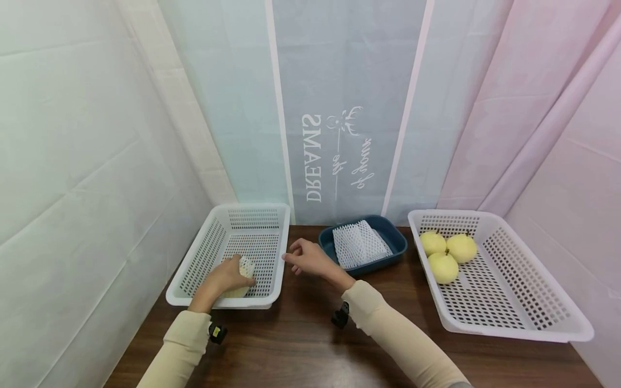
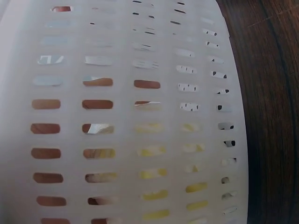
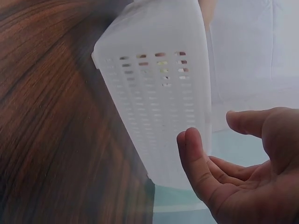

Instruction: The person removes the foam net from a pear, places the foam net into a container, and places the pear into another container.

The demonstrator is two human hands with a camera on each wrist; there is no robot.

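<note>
Inside the left white basket (image 1: 283,269), my left hand (image 1: 227,277) grips a pale yellow pear (image 1: 237,292) partly covered by white foam netting (image 1: 247,265). The basket wall (image 2: 124,140) fills most of the left wrist view, with bits of yellow fruit and netting showing through its slots. My right hand (image 1: 310,258) hovers beside that basket's right rim and holds nothing. In the right wrist view its thumb and fingers are apart and loosely bent, near the outside of the basket (image 3: 154,102).
A dark blue tray (image 1: 400,245) with white foam nets (image 1: 359,242) stands at the back centre. To the right is a larger white basket (image 1: 529,269) holding three yellow pears (image 1: 443,268). All stand on a dark wooden table (image 1: 301,350), with cloth walls behind and beside it.
</note>
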